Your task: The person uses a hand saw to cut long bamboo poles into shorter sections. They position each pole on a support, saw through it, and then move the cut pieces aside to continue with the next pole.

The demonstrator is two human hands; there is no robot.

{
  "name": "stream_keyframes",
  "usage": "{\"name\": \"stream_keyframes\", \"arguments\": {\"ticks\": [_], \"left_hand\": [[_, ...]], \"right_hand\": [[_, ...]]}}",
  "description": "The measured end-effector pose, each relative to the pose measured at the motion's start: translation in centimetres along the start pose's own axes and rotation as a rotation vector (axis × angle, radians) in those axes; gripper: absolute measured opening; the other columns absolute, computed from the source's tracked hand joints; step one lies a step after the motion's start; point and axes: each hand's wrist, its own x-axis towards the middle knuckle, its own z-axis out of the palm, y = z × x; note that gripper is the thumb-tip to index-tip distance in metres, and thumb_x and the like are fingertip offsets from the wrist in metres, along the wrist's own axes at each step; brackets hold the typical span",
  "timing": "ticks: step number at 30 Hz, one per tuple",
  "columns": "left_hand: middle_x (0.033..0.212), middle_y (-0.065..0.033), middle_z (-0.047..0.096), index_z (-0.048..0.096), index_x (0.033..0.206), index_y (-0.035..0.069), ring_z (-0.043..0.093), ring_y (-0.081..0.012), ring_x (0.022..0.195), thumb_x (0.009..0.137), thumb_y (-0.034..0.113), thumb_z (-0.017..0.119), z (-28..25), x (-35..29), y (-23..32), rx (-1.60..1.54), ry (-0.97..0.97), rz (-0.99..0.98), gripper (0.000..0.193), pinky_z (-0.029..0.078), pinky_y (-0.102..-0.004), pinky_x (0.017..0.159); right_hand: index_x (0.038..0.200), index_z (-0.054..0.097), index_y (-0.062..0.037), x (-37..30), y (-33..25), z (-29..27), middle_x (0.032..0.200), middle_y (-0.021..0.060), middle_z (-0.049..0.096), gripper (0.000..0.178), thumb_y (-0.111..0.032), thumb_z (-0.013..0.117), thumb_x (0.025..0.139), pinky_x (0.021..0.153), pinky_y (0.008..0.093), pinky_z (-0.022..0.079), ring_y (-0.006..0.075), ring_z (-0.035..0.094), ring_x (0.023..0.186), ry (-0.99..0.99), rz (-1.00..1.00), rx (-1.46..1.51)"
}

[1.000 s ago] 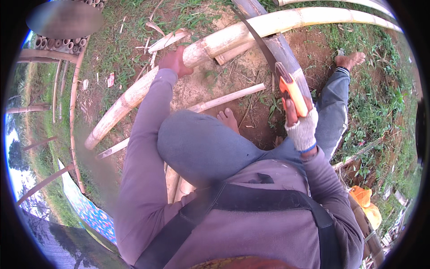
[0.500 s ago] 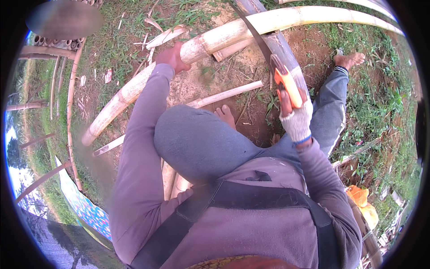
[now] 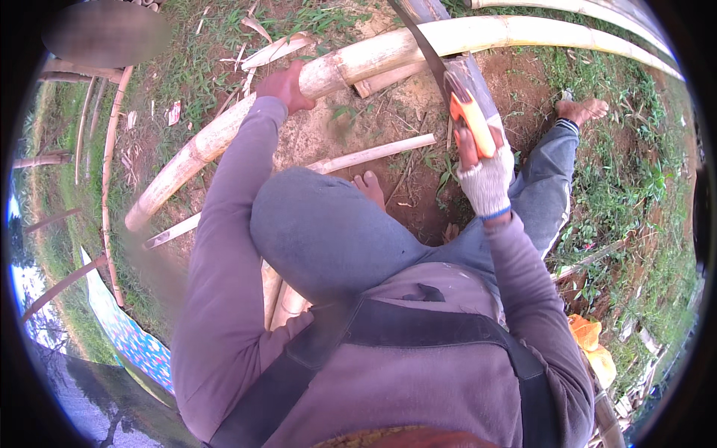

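Observation:
A long pale bamboo pole (image 3: 493,33) runs across in front of me, its left end lower and closer. My left hand (image 3: 287,87) is bare and closed around the pole, left of the saw. In my right hand (image 3: 485,172), which wears a white knitted glove, is the orange handle of a handsaw (image 3: 478,133). The fingers wrap round that handle. The dark blade slants up and left across the pole, touching or very close to it. Beneath the pole lies a grey log (image 3: 472,86). The depth of any cut cannot be seen.
A thin split bamboo strip (image 3: 381,151) lies between the pole and my bent left knee (image 3: 321,224). My bare right foot (image 3: 581,110) rests out to the right. More bamboo poles (image 3: 567,9) lie at the far edge. An orange bag (image 3: 590,340) sits at the lower right.
My right hand and the saw have shifted slightly forward, away from me. My left hand keeps its hold on the pole. The whole view has also moved a little.

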Motion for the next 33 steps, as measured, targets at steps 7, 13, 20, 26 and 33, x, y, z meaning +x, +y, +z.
{"name": "stream_keyframes", "arguments": {"ticks": [7, 13, 20, 26, 33], "left_hand": [[0.128, -0.0216, 0.072, 0.049, 0.155, 0.015, 0.073, -0.0416, 0.114, 0.071, 0.045, 0.091, 0.1, -0.4, 1.1, 0.028, 0.003, -0.040, 0.099, 0.057, -0.0503, 0.099], [0.125, -0.0197, 0.074, 0.049, 0.156, 0.015, 0.073, -0.0403, 0.116, 0.071, 0.044, 0.092, -0.8, -0.1, 1.2, -0.016, -0.030, -0.031, 0.100, 0.057, -0.0501, 0.100], [0.120, -0.0180, 0.075, 0.053, 0.148, 0.013, 0.075, -0.0383, 0.111, 0.077, 0.044, 0.093, 0.6, -0.7, -0.1, -0.016, 0.032, 0.000, 0.087, 0.059, -0.0525, 0.099], [0.122, -0.0174, 0.076, 0.052, 0.151, 0.014, 0.075, -0.0379, 0.112, 0.079, 0.042, 0.094, -1.1, -0.7, 2.2, -0.005, 0.017, 0.006, 0.088, 0.059, -0.0522, 0.099], [0.126, -0.0180, 0.075, 0.051, 0.152, 0.015, 0.075, -0.0373, 0.115, 0.077, 0.042, 0.096, -0.5, -1.7, 0.8, -0.041, -0.053, -0.035, 0.092, 0.058, -0.0554, 0.103]], "right_hand": [[0.126, 0.062, -0.0003, -4.1, -0.5, -1.7, 0.088, 0.0109, 0.068, 0.027, -0.015, 0.071, 0.105, 0.070, 0.0408, 0.056, 0.0224, 0.069, 0.075, -0.015, 0.036, 0.106], [0.119, 0.068, 0.0013, 6.5, -0.8, 3.7, 0.097, 0.0191, 0.072, 0.026, -0.017, 0.076, 0.103, 0.068, 0.0394, 0.056, 0.0300, 0.072, 0.083, -0.085, 0.309, 0.232], [0.110, 0.064, -0.0018, -7.1, -1.6, -6.8, 0.087, 0.0090, 0.069, 0.019, -0.019, 0.072, 0.104, 0.065, 0.0326, 0.055, 0.0143, 0.067, 0.069, -0.077, 0.295, 0.208], [0.108, 0.069, -0.0014, 8.9, -1.9, 3.0, 0.088, 0.0145, 0.073, 0.028, -0.029, 0.074, 0.105, 0.072, 0.0376, 0.058, 0.0242, 0.074, 0.081, -0.059, 0.284, 0.136], [0.120, 0.061, 0.0000, -1.0, -1.8, -2.8, 0.101, 0.0089, 0.073, 0.022, -0.005, 0.074, 0.102, 0.068, 0.0284, 0.061, 0.0122, 0.070, 0.078, -0.072, 0.404, 0.469]]}}
